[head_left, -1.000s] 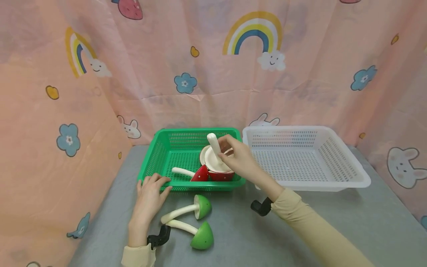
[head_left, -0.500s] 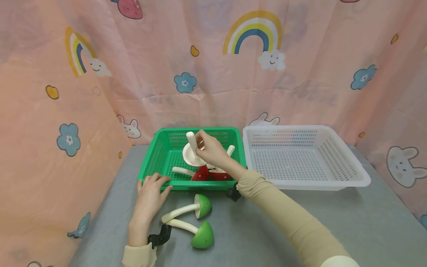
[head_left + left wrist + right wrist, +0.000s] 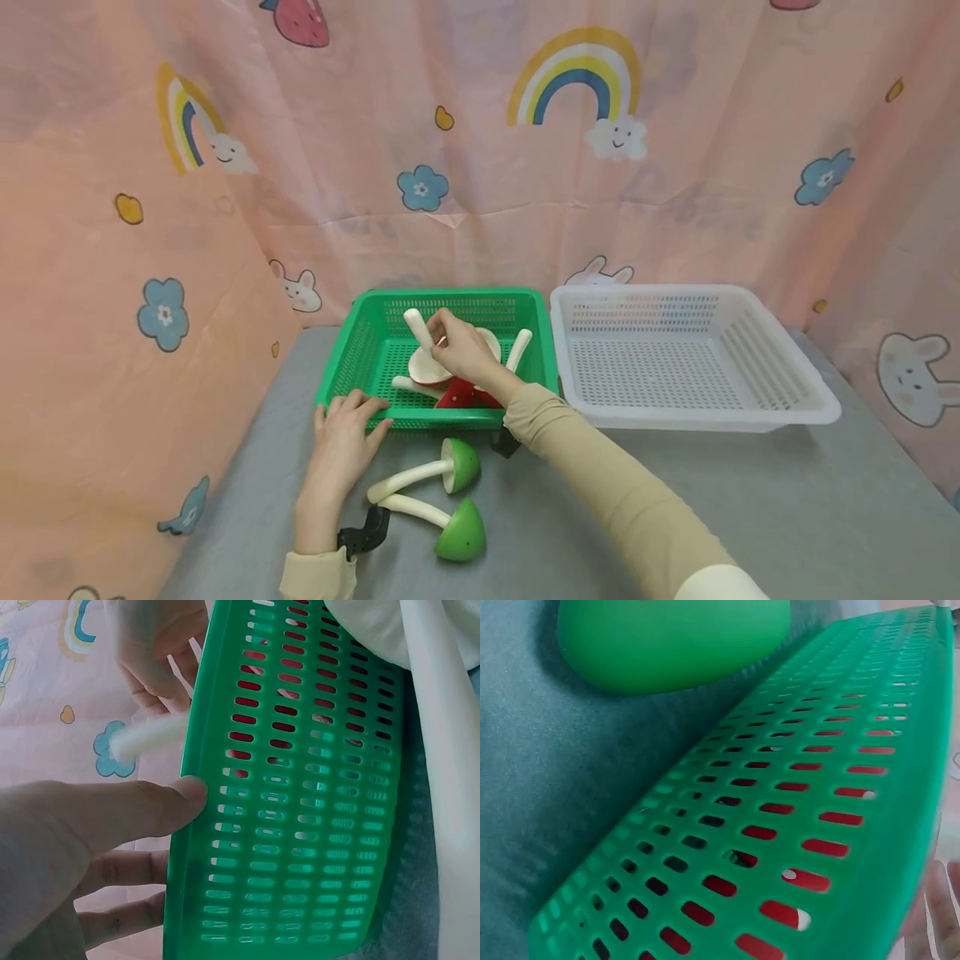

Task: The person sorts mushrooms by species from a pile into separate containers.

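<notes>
My right hand (image 3: 467, 348) pinches the white stem of a toy mushroom (image 3: 426, 367) inside the green basket (image 3: 427, 413). This mushroom's cap is red with a pale underside, and its stem tilts up to the left. Other red toy mushrooms (image 3: 456, 395) lie beneath and beside it, partly covered by the hand. My left hand (image 3: 339, 454) grips the basket's front rim near the left corner; the left wrist view shows the thumb (image 3: 161, 806) outside and fingers behind the wall. Two green toy mushrooms (image 3: 462, 533) lie on the table in front.
A white basket (image 3: 701, 418) stands right beside the green one. Under both is a grey table (image 3: 570, 517). Patterned pink cloth (image 3: 480, 242) hangs behind and at the sides. The black wrist cameras (image 3: 365, 533) stick out near the table.
My right hand has carried the red mushroom leftward across the green basket and then lowered it a little. The left hand stays on the rim, and the green mushrooms have not moved.
</notes>
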Demonstrator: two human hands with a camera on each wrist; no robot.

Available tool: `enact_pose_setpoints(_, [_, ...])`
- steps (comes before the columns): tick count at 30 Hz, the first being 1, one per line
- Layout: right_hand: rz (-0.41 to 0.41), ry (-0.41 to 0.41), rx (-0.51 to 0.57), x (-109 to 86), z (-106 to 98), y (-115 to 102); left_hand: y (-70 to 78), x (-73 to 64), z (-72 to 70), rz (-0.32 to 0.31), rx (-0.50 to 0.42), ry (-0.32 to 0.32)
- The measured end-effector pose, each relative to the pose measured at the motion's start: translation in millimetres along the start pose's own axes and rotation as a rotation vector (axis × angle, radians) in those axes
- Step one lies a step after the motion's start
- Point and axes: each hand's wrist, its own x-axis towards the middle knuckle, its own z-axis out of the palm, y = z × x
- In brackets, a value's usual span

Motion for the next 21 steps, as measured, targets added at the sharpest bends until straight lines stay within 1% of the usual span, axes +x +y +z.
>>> enact_pose_setpoints(3, [0.003,-0.016,0.003,-1.2,2,0,0.2,-0.2,0.3,-0.002,-0.004,-0.002])
enact_pose_setpoints(5, [-0.01,-0.026,0.004,-2.2,2,0,0.2,-0.1,0.3,-0.003,-0.006,-0.002])
enact_pose_setpoints(7, [-0.031,-0.038,-0.001,-3.8,2,0,0.5,0.1,0.5,-0.002,-0.011,-0.002])
enact_pose_setpoints(12, [-0.103,-0.051,-0.05,-11.2,-1,-1,1.3,0.5,1.1,0.003,-0.013,0.002])
enact_pose_setpoints(15, [-0.129,-0.024,-0.076,-17.6,-6,-3,1.3,0.2,1.3,0.003,-0.012,0.006])
enact_pose_setpoints(17, [-0.122,0.01,-0.091,-22.7,-10,-5,1.1,0.1,1.5,0.004,-0.011,0.008])
enact_pose_setpoints(21, [-0.092,0.07,-0.082,-34.1,-21,-8,0.5,-0.3,0.9,0.004,-0.01,0.011])
